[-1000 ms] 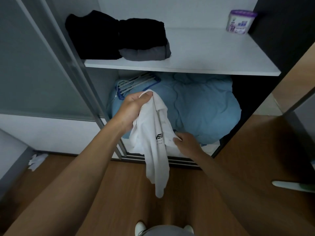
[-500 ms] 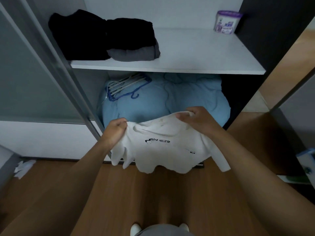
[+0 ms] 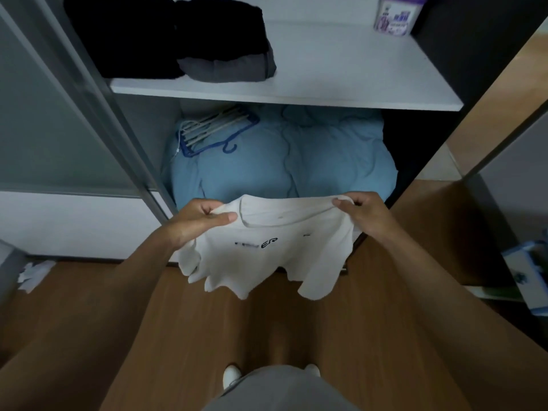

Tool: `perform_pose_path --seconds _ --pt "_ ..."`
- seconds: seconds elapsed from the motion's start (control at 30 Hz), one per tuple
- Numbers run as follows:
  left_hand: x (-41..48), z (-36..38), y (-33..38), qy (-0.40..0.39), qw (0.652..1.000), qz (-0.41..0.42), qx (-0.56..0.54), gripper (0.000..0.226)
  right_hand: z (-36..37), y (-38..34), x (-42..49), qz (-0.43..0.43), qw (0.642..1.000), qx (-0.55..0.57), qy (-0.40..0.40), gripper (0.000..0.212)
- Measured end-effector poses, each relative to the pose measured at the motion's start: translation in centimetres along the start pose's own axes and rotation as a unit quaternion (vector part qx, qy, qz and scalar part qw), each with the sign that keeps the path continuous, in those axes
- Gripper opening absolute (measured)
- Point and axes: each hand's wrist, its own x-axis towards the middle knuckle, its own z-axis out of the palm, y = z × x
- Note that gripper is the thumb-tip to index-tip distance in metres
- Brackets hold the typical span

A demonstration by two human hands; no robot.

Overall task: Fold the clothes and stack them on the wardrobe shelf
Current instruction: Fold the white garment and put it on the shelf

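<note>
A white T-shirt [image 3: 267,256] with black lettering hangs spread out in front of the wardrobe. My left hand [image 3: 201,218] pinches its left shoulder and my right hand [image 3: 360,210] pinches its right shoulder, stretching the collar edge between them. The hem dangles above the wooden floor. On the white wardrobe shelf [image 3: 341,69] above lies a stack of folded dark clothes [image 3: 178,37] at the left, black pieces over a grey one.
A purple-lidded tub [image 3: 397,14] stands at the shelf's back right. Below the shelf lies a blue duvet [image 3: 281,161] with a bundle of hangers [image 3: 212,130] on it. A sliding door frame [image 3: 98,105] runs at left. A blue-white box [image 3: 527,274] sits at right.
The shirt hung bunched from my left hand a second ago. My right hand has taken the other shoulder and both hands have spread it wide; the view moved closer to the wardrobe.
</note>
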Motion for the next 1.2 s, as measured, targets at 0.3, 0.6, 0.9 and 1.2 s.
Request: perform_pose_path --seconds 0.3,0.6,0.9,1.2 --pt "1.3 1.9 2.9 0.254 0.959 0.121 0.040 0.034 2.6 -1.6 -1.9 0.034 0.998 0.049 0.034 0.035" --pt "0.9 8.4 5.7 0.184 0.972 0.131 0.060 0.049 6.9 -6.0 -3.8 0.076 0.996 -0.022 0.044 0.028" --pt "0.2 10.8 6.3 0.039 0.987 0.145 0.063 0.025 6.8 -8.3 -4.8 0.104 0.994 0.032 0.016 0.018" --pt "-0.5 9.8 6.3 0.043 0.991 0.125 0.011 0.011 5.3 -8.7 -6.6 -0.024 0.998 -0.055 -0.037 0.015"
